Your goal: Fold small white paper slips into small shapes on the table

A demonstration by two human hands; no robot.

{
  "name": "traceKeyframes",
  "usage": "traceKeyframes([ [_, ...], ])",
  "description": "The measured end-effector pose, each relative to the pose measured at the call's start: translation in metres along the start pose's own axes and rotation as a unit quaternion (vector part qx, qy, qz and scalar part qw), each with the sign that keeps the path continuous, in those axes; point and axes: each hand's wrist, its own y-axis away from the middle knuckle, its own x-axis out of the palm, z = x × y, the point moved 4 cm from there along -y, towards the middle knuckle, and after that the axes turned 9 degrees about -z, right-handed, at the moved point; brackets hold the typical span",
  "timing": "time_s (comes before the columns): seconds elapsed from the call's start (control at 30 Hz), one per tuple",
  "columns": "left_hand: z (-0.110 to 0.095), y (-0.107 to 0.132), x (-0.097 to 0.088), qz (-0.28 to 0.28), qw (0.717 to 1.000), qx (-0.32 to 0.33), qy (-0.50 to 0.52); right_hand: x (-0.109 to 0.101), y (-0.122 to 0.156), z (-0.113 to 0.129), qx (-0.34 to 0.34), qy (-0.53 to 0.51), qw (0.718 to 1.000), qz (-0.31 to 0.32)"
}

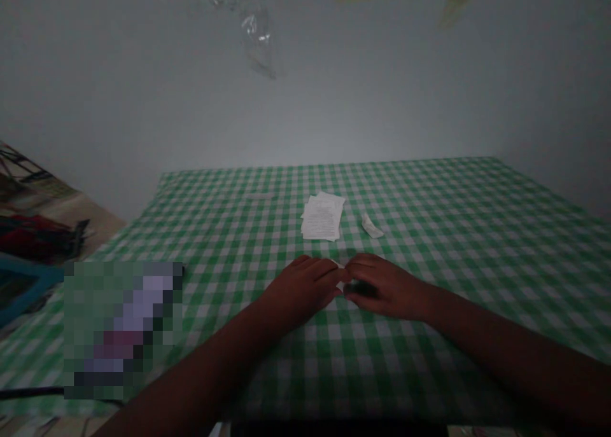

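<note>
My left hand [312, 284] and my right hand [384, 284] meet near the middle of the table, with their fingertips almost touching. Between them shows a small piece of white paper [340, 286], mostly hidden by the fingers, which are closed on it from both sides. A dark patch lies under the curled fingers of my right hand; whether it is an object or shadow I cannot make out. Just beyond the hands rests a loose stack of printed paper sheets [322, 219]. To its right is a folded or crumpled scrap of white paper [371, 227].
A green and white checked cloth [429, 214] covers the table. At the left lies a blurred-out flat device [138, 316], with a black cable [33, 393] by the near edge. A faint pale strip [260, 196] lies farther back. A plain wall [305, 106] stands behind.
</note>
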Motion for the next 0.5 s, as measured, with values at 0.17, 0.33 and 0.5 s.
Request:
traceKeyframes([
  [0.17, 0.0023, 0.0000, 0.0008, -0.022, 0.999, -0.019, 0.023, 0.0003, 0.0001, -0.0026, 0.001, -0.013, 1.000, -0.012],
  [0.33, 0.0062, -0.0008, 0.0001, -0.047, 0.993, -0.063, 0.094, 0.0012, -0.0012, -0.0068, 0.031, -0.002, 0.999, -0.028],
  [0.5, 0.0065, -0.0004, 0.0036, -0.043, 0.975, -0.098, 0.193, 0.0031, -0.0024, -0.0069, 0.053, -0.015, 0.998, -0.035],
])
